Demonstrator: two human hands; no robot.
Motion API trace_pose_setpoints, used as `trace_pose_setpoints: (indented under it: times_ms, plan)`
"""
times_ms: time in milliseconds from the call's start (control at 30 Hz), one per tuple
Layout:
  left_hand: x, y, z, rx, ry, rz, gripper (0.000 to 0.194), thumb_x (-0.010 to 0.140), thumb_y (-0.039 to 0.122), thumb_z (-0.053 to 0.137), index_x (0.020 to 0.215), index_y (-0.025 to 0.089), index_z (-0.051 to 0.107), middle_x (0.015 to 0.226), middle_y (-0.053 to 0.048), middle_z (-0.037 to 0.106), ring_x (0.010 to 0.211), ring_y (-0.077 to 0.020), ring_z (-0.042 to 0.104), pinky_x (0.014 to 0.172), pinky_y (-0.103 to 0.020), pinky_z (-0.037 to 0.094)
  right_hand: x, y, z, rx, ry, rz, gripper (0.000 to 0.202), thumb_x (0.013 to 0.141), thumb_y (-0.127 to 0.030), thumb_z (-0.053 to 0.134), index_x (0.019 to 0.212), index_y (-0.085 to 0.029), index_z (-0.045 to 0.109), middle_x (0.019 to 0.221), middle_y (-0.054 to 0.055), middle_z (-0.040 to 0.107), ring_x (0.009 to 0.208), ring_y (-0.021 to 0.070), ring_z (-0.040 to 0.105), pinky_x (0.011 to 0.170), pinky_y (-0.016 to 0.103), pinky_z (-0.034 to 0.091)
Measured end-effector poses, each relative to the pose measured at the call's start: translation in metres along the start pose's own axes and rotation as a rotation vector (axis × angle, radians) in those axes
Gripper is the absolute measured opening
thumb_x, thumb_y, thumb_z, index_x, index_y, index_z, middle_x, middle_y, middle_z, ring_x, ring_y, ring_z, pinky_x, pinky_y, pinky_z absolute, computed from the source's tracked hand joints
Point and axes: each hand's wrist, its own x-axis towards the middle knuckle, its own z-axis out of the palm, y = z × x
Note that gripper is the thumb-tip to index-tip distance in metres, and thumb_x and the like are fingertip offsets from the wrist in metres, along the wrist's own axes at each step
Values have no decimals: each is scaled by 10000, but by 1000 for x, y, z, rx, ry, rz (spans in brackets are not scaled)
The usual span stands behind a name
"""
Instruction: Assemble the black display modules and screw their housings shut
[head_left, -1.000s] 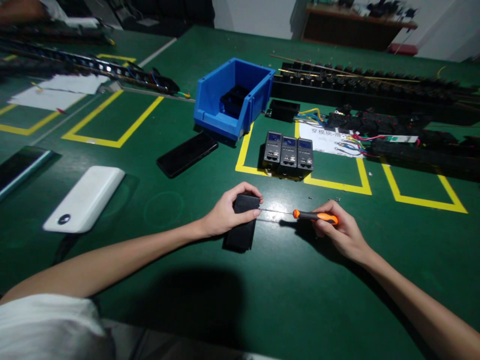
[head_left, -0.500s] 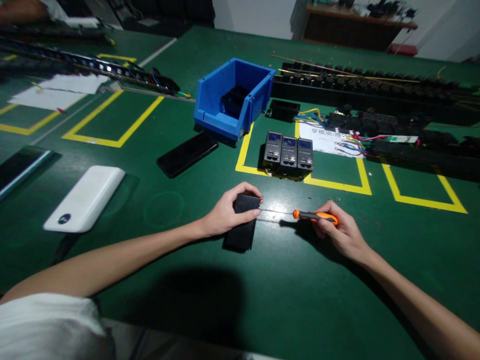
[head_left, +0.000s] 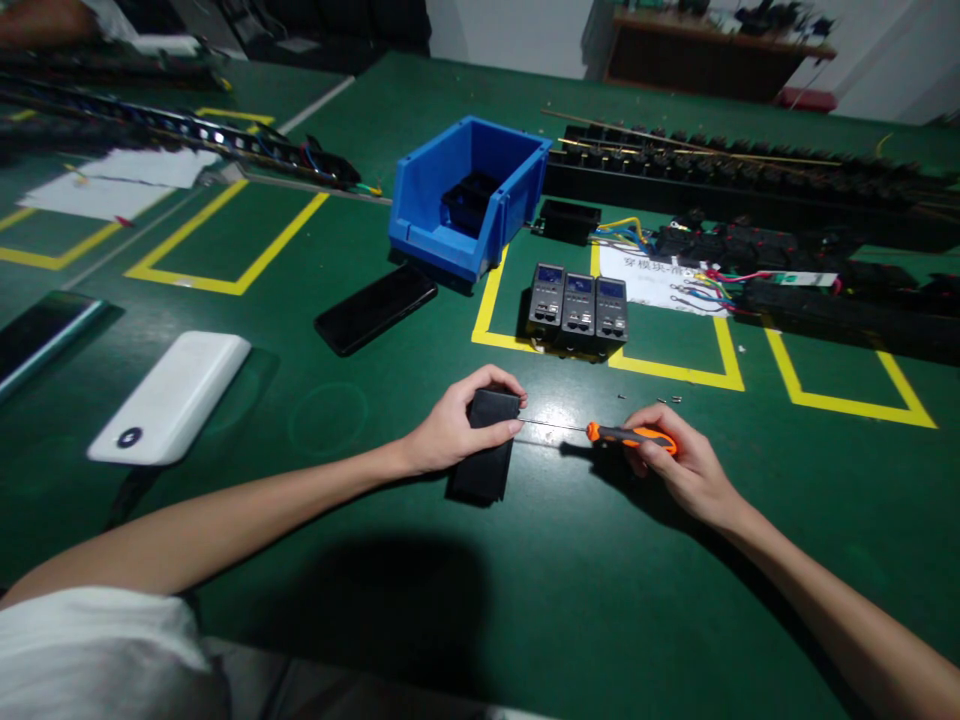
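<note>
My left hand [head_left: 469,425] is closed around the upper part of a black rectangular module [head_left: 482,472], thumb across its face, with the lower end tilted toward me. An orange-and-black screwdriver [head_left: 634,437] lies level in my right hand [head_left: 679,465], gripped by the handle. Its thin shaft points left, and the tip meets the module's right side near my left thumb; the exact contact spot is too small to make out. A few tiny screws [head_left: 667,400] lie on the green table just beyond my right hand.
Three grey modules with small screens [head_left: 577,305] stand together beyond my hands. Behind them are a blue bin [head_left: 435,250] holding black parts and wired black strips [head_left: 750,245]. Leftward lie a black phone [head_left: 375,308], a white power bank [head_left: 172,395] and another phone [head_left: 41,335].
</note>
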Motion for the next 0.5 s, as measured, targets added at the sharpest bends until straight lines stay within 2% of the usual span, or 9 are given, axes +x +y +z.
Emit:
trace_pose_setpoints:
  times_ms: [67,200,500]
  plan:
    - [0,-1,0,-2,0,-2,352,808,299,710,1087,164,543,1067,-74,600,981,-199,610,900,-367,500,0,-2,1,-2,17,-30,249,895,-401,609,1054,-238,508,735,-24,559,599,125,526,559,245,416]
    - [0,-2,0,-1,6,-5,354,806,300,711,1087,165,544,1063,-76,604,975,-197,612,903,-367,499,-1,-3,2,-39,89,-60,233,866,-356,657,1016,-245,518,815,-5,573,658,130,545,589,248,439]
    - [0,0,1,-8,5,-7,350,805,295,710,1085,162,547,1063,-79,608,972,-195,615,899,-359,502,0,-2,1,28,57,-7,218,917,-422,575,916,-206,543,642,-30,560,551,116,514,531,240,394]
